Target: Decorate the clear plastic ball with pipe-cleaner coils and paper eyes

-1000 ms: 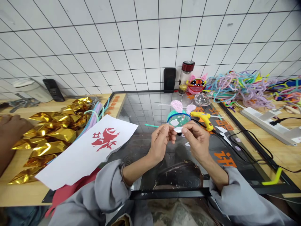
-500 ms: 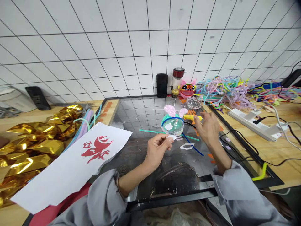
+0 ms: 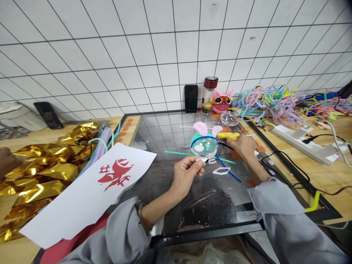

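Observation:
My left hand (image 3: 184, 176) is closed, pinching a small white paper cutout (image 3: 201, 160) between thumb and fingers. It is just in front of a clear plastic ball (image 3: 211, 149) with green behind it, a blue rim, pink fuzzy ears (image 3: 201, 128) and a white oval on its front. To the right of the ball, my right hand (image 3: 244, 146) is closed around a yellow hot glue gun (image 3: 228, 136), whose tip points left. A white paper eye outline (image 3: 221, 171) lies on the glass near a blue pipe cleaner (image 3: 232, 174) and a green one (image 3: 176, 153).
White paper with a red print (image 3: 82, 198) and gold foil (image 3: 46, 161) lie left; another person's hand (image 3: 4, 161) is at the left edge. Behind stand a phone (image 3: 191, 98), a bottle (image 3: 209, 96) and a pink-eared figure (image 3: 222, 102). Pipe cleaners (image 3: 272, 104) and a power strip (image 3: 302, 143) lie right.
My right hand has closed on the glue gun, where its fingers were reaching over it before. My left hand keeps its pinch. Another person's hand has come in at the left edge.

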Motion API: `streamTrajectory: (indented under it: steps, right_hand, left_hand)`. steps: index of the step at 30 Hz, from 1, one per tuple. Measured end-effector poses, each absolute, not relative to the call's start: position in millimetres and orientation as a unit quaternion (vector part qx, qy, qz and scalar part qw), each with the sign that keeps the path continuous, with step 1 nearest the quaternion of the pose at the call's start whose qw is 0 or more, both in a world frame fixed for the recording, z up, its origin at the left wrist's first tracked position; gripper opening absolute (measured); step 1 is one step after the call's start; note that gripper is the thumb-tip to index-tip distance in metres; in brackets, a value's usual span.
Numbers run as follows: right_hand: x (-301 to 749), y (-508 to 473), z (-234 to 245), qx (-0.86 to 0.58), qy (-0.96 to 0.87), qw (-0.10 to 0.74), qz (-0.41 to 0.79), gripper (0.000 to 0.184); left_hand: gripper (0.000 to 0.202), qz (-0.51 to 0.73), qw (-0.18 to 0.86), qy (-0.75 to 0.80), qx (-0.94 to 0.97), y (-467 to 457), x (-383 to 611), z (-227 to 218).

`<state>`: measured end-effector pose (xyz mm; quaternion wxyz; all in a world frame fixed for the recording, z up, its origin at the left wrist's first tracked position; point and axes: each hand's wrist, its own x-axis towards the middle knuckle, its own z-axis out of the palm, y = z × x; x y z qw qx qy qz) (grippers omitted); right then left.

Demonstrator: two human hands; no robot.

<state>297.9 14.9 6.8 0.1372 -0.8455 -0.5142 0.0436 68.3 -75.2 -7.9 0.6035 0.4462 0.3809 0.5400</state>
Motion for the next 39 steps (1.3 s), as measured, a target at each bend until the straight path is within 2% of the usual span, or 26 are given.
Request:
streamTrajectory:
  steps: [5, 7, 10, 12, 14, 16, 20, 24, 28, 31, 34, 39]
  right_hand:
    - [307.5, 3.7, 20.2, -0.867, -0.446, 0.220, -0.012, 0.041]
    - [309.7, 0.1, 26.1, -0.846, -0.407, 0.343, -0.028, 0.039]
    - [302.3, -7.2, 34.2, -0.727, -0.370, 0.578, 0.001, 0.035]
    - [290.1, -15.6, 39.0, -0.629, -0.407, 0.661, 0.047, 0.031]
    - [275.9, -26.9, 42.6, -0.594, -0.467, 0.654, 0.050, 0.027]
    - [264.2, -38.9, 44.0, -0.603, -0.528, 0.598, -0.024, 0.024]
    - [255.2, -54.5, 40.5, -0.588, -0.613, 0.495, -0.182, 0.034]
    - [257.5, -56.1, 35.2, -0.547, -0.651, 0.468, -0.240, 0.034]
    - [259.4, -55.3, 32.1, -0.532, -0.675, 0.435, -0.269, 0.034]
    - [259.9, -56.3, 30.6, -0.517, -0.701, 0.407, -0.275, 0.026]
    - [260.3, -57.2, 30.6, -0.488, -0.718, 0.407, -0.286, 0.018]
    - [261.0, -58.0, 31.2, -0.501, -0.724, 0.394, -0.263, 0.016]
  left_hand:
    - [0.024, 0.548, 0.607, 0.383, 0.430, -74.0, 67.5, -3.8]
    - [0.026, 0.550, 0.615, 0.384, 0.414, -73.5, 67.5, -1.1]
    - [0.028, 0.557, 0.625, 0.378, 0.395, -73.0, 67.4, 3.6]
    - [0.029, 0.562, 0.629, 0.375, 0.385, -72.2, 66.9, 6.7]
    - [0.028, 0.566, 0.633, 0.374, 0.374, -70.4, 66.1, 9.4]
    - [0.028, 0.572, 0.637, 0.371, 0.359, -67.8, 64.9, 11.5]
    - [0.029, 0.585, 0.641, 0.369, 0.334, -62.2, 62.3, 14.1]
    - [0.030, 0.591, 0.639, 0.371, 0.323, -59.7, 61.1, 15.7]
    - [0.029, 0.593, 0.635, 0.380, 0.316, -59.0, 61.2, 15.8]
    - [0.028, 0.594, 0.634, 0.380, 0.317, -58.4, 61.2, 15.5]
    - [0.028, 0.595, 0.633, 0.375, 0.322, -58.6, 61.3, 15.4]
    - [0.028, 0.592, 0.633, 0.376, 0.329, -60.3, 61.6, 15.3]
